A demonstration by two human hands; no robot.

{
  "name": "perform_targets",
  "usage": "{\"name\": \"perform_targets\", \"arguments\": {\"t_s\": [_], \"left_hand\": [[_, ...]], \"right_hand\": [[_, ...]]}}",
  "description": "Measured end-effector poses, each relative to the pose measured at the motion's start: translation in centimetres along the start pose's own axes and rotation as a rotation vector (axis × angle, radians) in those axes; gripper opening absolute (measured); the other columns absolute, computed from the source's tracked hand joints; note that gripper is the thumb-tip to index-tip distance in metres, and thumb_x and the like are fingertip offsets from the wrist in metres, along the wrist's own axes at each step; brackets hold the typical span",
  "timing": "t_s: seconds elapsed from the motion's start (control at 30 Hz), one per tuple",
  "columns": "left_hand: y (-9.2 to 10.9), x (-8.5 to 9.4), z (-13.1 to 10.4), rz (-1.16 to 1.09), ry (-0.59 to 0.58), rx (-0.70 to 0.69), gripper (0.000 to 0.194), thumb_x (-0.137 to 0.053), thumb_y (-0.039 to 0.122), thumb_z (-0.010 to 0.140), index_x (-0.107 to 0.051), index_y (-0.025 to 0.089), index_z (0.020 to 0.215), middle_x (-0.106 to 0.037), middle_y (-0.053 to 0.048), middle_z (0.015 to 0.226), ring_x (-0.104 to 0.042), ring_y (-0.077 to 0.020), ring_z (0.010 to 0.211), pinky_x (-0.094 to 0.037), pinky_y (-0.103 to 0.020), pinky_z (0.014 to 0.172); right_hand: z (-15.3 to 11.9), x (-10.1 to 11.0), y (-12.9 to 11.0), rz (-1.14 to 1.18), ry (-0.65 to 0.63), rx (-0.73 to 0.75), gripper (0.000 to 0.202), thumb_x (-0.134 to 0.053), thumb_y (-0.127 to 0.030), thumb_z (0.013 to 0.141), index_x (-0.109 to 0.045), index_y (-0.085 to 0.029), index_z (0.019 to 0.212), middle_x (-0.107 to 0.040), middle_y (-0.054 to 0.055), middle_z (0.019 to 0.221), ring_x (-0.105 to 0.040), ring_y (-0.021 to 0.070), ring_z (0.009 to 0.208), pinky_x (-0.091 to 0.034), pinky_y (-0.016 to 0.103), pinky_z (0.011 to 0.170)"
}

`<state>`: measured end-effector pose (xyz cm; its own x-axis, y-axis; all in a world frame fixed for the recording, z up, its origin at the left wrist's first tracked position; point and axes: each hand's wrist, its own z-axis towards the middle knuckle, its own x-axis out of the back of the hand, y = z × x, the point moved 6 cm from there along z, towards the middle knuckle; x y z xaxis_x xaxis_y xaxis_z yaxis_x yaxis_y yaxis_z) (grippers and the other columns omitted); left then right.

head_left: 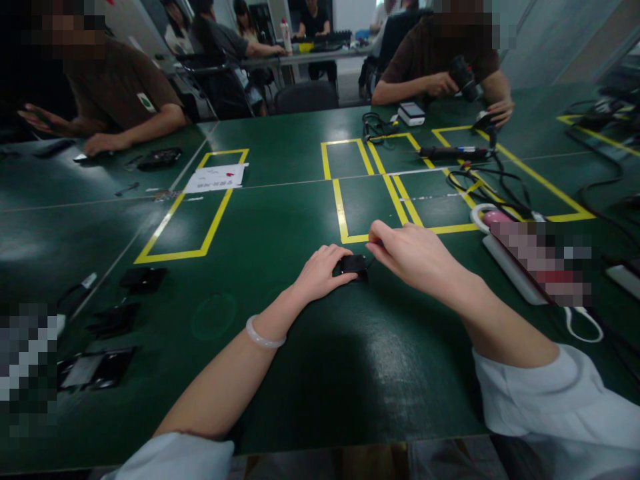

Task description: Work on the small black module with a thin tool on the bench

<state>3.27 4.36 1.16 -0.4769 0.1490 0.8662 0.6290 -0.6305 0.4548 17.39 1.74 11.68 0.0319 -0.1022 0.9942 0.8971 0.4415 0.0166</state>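
Observation:
A small black block-like part (354, 265) lies on the green table (300, 373) in front of me. My left hand (326, 272) holds it from the left, with fingers behind and thumb along its near side. Just right of the part, my right hand (407, 250) is closed in a pinch, thumb against bent fingers. A thin dark thing shows between the right fingertips and the part, too small to make out.
Black parts (143, 279) lie at the left. Yellow tape outlines (173, 256) and a paper sheet (217, 178) are farther back. At the right are a pink item (533, 257) and black cables (505, 193). Two people sit across the table, one holding a dark tool (464, 78).

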Motion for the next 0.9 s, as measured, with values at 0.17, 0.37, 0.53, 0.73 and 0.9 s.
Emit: {"name": "perform_targets", "arguments": {"t_s": [0.17, 0.37, 0.53, 0.73, 0.9], "left_hand": [[-0.01, -0.07, 0.04, -0.004, 0.003, 0.004, 0.038, -0.057, 0.049, 0.087, -0.055, 0.021, 0.112, -0.059, -0.006, 0.107, -0.053, -0.0237, 0.097, -0.044, -0.038, 0.086], [-0.07, -0.15, 0.04, 0.000, -0.002, 0.003, 0.039, -0.056, 0.050, 0.088, -0.055, 0.022, 0.114, -0.059, -0.006, 0.108, -0.052, -0.0241, 0.098, -0.044, -0.039, 0.088], [-0.01, -0.06, 0.03, 0.006, -0.004, 0.005, 0.037, -0.056, 0.050, 0.088, -0.055, 0.021, 0.112, -0.059, -0.007, 0.108, -0.052, -0.0237, 0.097, -0.044, -0.038, 0.086], [0.06, -0.04, 0.00, 0.000, -0.004, 0.003, 0.036, -0.057, 0.048, 0.088, -0.055, 0.021, 0.112, -0.059, -0.006, 0.108, -0.052, -0.0234, 0.096, -0.044, -0.037, 0.086], [-0.03, -0.10, 0.00, -0.003, -0.002, 0.007, 0.037, -0.057, 0.049, 0.087, -0.055, 0.022, 0.112, -0.059, -0.006, 0.107, -0.052, -0.0234, 0.096, -0.044, -0.037, 0.086]], "right_hand": [[-0.23, 0.30, -0.32, 0.049, 0.034, 0.033, 0.023, -0.038, -0.026, 0.092, -0.050, -0.017, 0.109, -0.069, 0.006, 0.084, -0.063, 0.0210, 0.071, -0.030, 0.029, 0.060], [-0.13, -0.05, -0.19, 0.015, -0.007, 0.043, 0.022, -0.037, -0.034, 0.095, -0.052, -0.019, 0.101, -0.068, 0.005, 0.078, -0.063, 0.0211, 0.069, -0.027, 0.029, 0.057], [-0.15, -0.13, -0.21, 0.021, -0.009, 0.060, 0.021, -0.036, -0.028, 0.094, -0.050, -0.018, 0.106, -0.068, 0.005, 0.079, -0.062, 0.0203, 0.068, -0.027, 0.029, 0.058], [-0.30, -0.07, -0.22, 0.090, -0.020, 0.053, 0.022, -0.037, -0.027, 0.092, -0.048, -0.018, 0.109, -0.068, 0.004, 0.080, -0.062, 0.0204, 0.069, -0.028, 0.029, 0.059], [-0.24, 0.06, -0.15, 0.088, -0.020, 0.040, 0.020, -0.037, -0.028, 0.092, -0.050, -0.019, 0.104, -0.068, 0.004, 0.078, -0.061, 0.0184, 0.067, -0.026, 0.028, 0.057]]}}
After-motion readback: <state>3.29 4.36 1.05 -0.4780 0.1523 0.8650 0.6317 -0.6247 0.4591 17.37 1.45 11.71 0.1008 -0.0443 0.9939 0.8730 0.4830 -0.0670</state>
